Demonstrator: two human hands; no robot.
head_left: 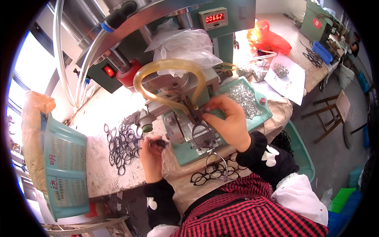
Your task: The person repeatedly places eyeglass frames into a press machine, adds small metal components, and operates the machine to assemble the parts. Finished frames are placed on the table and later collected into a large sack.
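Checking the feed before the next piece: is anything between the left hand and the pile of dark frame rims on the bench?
Nothing visible. The left hand, pinching a small dark piece, sits right beside the pile of dark oval frame rims on the pale worktop; only bare bench lies between.

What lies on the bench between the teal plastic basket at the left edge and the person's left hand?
In the head view, a loose pile of dark eyeglass frame pieces lies on the pale benchtop between the teal basket and the left hand, which pinches a small dark piece.
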